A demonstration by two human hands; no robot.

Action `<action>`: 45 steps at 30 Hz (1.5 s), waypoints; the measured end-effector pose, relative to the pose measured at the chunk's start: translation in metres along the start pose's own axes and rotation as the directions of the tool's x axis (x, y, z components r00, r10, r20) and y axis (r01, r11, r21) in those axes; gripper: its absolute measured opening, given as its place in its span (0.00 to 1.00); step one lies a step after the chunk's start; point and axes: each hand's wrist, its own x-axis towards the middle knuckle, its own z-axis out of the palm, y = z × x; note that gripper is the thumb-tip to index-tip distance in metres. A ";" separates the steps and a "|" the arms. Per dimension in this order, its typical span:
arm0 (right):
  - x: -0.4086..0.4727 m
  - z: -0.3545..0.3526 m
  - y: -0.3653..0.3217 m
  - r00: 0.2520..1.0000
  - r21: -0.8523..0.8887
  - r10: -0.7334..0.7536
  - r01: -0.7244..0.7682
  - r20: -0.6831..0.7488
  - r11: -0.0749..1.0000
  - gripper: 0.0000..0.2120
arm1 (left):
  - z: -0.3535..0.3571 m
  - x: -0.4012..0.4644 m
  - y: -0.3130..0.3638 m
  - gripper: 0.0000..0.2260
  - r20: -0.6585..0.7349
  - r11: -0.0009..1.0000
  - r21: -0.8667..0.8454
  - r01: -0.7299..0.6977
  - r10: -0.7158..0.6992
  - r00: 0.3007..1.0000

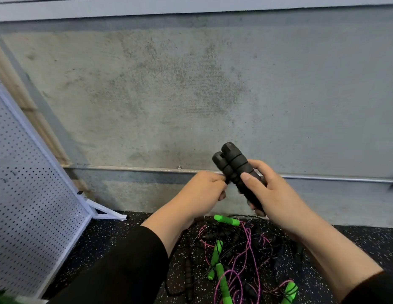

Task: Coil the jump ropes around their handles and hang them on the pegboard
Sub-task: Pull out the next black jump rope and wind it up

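**A:** At that moment you had the two black handles point(235, 170) side by side, just right of centre in the frame, tips pointing up and left. Your right hand point(272, 194) was wrapped round them, thumb across the front and fingers curled behind.

**B:** And my left?

**A:** Your left hand point(202, 191) sat just beside them, fingers curled tight at the lower part of the nearer handle. It looked like a pinch on the cord where it leaves the handle, but the cord itself was hidden behind your fingers, so I couldn't tell for sure.

**B:** Why hold them paired like that?

**A:** My guess: clamping both handles as one bundle gave you a firm core to wind the cord around, with the left hand free to feed it. No wraps showed on the handles, so I judged the coiling as barely begun.

**B:** The rest?

**A:** The other ropes lay in a tangle point(239, 255) on the speckled floor point(116, 235) at the bottom centre (green handles, pink and black cords all crossed over). The pegboard point(31, 194) leaned at the left edge, well apart from your hands. I couldn't see any rope hung on the part that showed.
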 end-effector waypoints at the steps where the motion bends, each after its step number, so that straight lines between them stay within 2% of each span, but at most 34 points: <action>1: 0.003 0.000 0.003 0.999 -0.100 -0.014 0.011 -0.032 0.995 0.10 | 0.001 -0.001 -0.001 0.12 0.013 0.999 -0.029 0.019 -0.019 1.000; 4: 0.006 -0.001 0.009 0.998 -0.318 -0.039 0.021 -0.051 0.948 0.10 | 0.005 -0.004 -0.001 0.13 0.029 0.959 -0.251 0.130 -0.127 0.991; 8: 0.003 0.006 0.012 0.993 -0.589 -0.100 0.042 -0.066 0.807 0.18 | 0.004 -0.003 0.000 0.07 0.150 0.836 -0.480 0.265 -0.219 0.964; 10: 0.000 0.011 0.013 0.989 -0.710 -0.135 0.057 -0.055 0.702 0.22 | 0.002 -0.001 0.000 0.13 0.187 0.765 -0.565 0.310 -0.247 0.951; 12: -0.002 0.017 0.012 0.987 -0.791 -0.154 0.063 -0.040 0.609 0.25 | 0.003 -0.001 -0.003 0.19 0.151 0.734 -0.599 0.321 -0.289 0.945; 14: -0.004 0.020 0.009 0.986 -0.809 -0.166 0.091 -0.008 0.580 0.27 | 0.005 -0.002 -0.007 0.17 0.083 0.735 -0.604 0.310 -0.328 0.941; 18: -0.011 0.031 0.005 0.986 -0.750 -0.165 0.103 -0.008 0.653 0.26 | 0.004 -0.001 -0.010 0.14 -0.002 0.783 -0.576 0.235 -0.289 0.957; 22: -0.006 0.030 0.004 0.984 -0.542 -0.064 -0.037 -0.166 0.840 0.33 | 0.004 0.000 -0.010 0.14 0.000 0.819 -0.541 0.192 -0.229 0.974; 24: -0.002 0.023 0.003 0.982 -0.467 0.003 -0.094 -0.191 0.879 0.27 | 0.004 0.000 -0.012 0.15 0.018 0.840 -0.513 0.176 -0.194 0.981; 27: 0.001 0.015 -0.001 0.971 -0.179 0.162 -0.194 -0.176 0.965 0.21 | 0.003 0.000 -0.014 0.17 0.075 0.858 -0.492 0.150 -0.130 0.989; 29: 0.001 0.011 0.003 0.956 0.129 0.273 -0.259 -0.105 0.957 0.21 | 0.002 0.000 -0.013 0.16 0.106 0.863 -0.488 0.132 -0.092 0.990; 31: 0.000 0.007 0.004 0.929 0.451 0.369 -0.343 0.033 0.824 0.22 | 0.002 -0.001 -0.012 0.15 0.123 0.877 -0.467 0.114 -0.063 0.990; 32: -0.002 0.004 0.005 0.914 0.522 0.389 -0.388 0.113 0.760 0.24 | 0.002 0.000 -0.011 0.14 0.129 0.885 -0.453 0.105 -0.052 0.990; 33: -0.003 0.002 0.005 0.902 0.523 0.388 -0.428 0.191 0.737 0.25 | 0.002 0.000 -0.011 0.14 0.135 0.893 -0.439 0.098 -0.042 0.990; 35: -0.006 -0.001 0.005 0.887 0.463 0.340 -0.454 0.311 0.761 0.25 | 0.002 0.000 -0.012 0.14 0.143 0.904 -0.417 0.094 -0.037 0.989; 37: -0.006 -0.003 0.003 0.886 0.416 0.318 -0.444 0.338 0.794 0.23 | 0.003 0.000 -0.012 0.14 0.137 0.909 -0.404 0.100 -0.048 0.989; 41: -0.003 -0.003 0.001 0.921 0.396 0.307 -0.381 0.240 0.835 0.23 | 0.001 0.002 -0.009 0.15 0.116 0.927 -0.359 0.109 -0.072 0.991; 45: 0.002 -0.007 0.003 0.968 0.204 0.246 -0.249 0.045 0.947 0.29 | -0.004 0.002 -0.011 0.24 0.122 0.929 -0.288 0.233 -0.206 0.971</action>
